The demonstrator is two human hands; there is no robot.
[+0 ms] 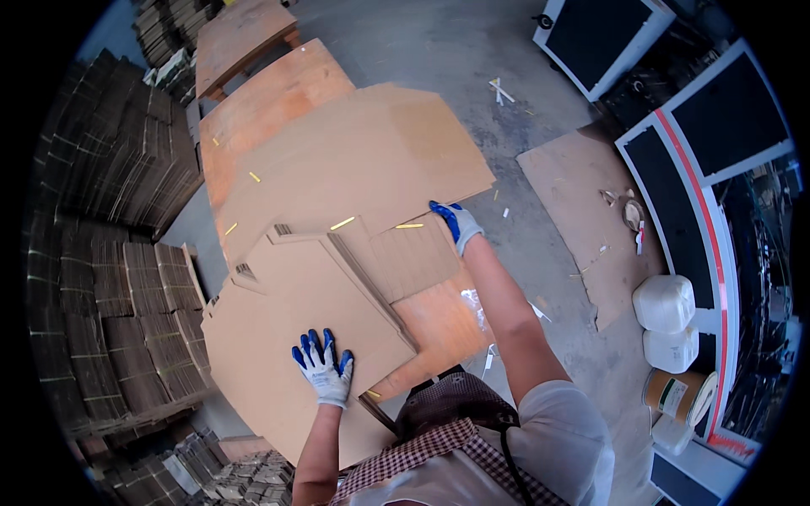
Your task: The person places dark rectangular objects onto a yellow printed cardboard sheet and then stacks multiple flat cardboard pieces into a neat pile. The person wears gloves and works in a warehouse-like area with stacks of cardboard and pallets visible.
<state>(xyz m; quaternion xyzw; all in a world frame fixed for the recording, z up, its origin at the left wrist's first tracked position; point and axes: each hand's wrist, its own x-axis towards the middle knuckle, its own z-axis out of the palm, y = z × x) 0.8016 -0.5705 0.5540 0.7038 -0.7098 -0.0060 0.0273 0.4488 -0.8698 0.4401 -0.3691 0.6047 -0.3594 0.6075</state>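
Both of my hands wear grey-white work gloves with blue coated fingers. My left hand (pixel 324 369) lies flat, fingers spread, on a stack of large die-cut cardboard sheets (pixel 278 337) with notched corners. My right hand (pixel 456 226) reaches farther out. Its fingers are pressed together at the corner of a smaller creased cardboard piece (pixel 413 263), beside the edge of a big flat cardboard sheet (pixel 337 160). The underside of that grip is hidden. Narrow yellow strips (pixel 342 223) lie on the cardboard near the creased piece.
An orange-brown wooden table (pixel 434 325) bears the cardboard; another table (pixel 245 34) stands beyond. Bundled cardboard stacks (pixel 126 287) line the left. At right are white jugs (pixel 664 304), a brown drum (pixel 675 396) and a black-panelled machine (pixel 666 185). Loose cardboard (pixel 582 211) and scraps litter the floor.
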